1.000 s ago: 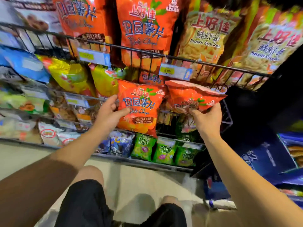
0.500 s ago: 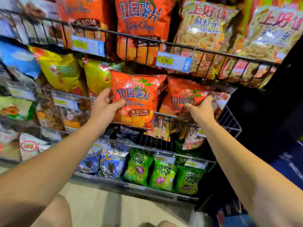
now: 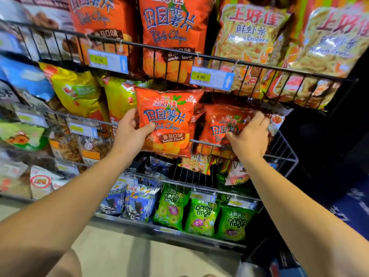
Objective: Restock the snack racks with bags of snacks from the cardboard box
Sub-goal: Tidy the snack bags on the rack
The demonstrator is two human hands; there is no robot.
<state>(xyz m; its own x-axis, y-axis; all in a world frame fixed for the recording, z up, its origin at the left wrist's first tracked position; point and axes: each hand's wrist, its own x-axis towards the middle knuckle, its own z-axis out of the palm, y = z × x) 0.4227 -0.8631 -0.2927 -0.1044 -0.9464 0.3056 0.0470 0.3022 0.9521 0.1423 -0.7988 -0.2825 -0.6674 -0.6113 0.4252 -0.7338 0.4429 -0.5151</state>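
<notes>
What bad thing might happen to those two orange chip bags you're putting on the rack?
The left hand grips the left orange bag only by its edge, in front of the wire rail, so it might slip and drop to the floor. The right hand is pressing the right orange bag in behind that rail; pushing hard may crush the chips or squash the prawn cracker packet below.

The top edge cut off the large orange chip bags [image 3: 169, 27] and prawn cracker bags [image 3: 249, 43]. The right hand [image 3: 247, 138] covered part of the second small orange bag [image 3: 221, 124], hiding its lettering. The left hand [image 3: 129, 134] hid the left edge of the first small orange bag [image 3: 169, 120]. Packets at far left [image 3: 20, 134] were too blurred to read. The shelf tag [image 3: 81, 129] was illegible.
</notes>
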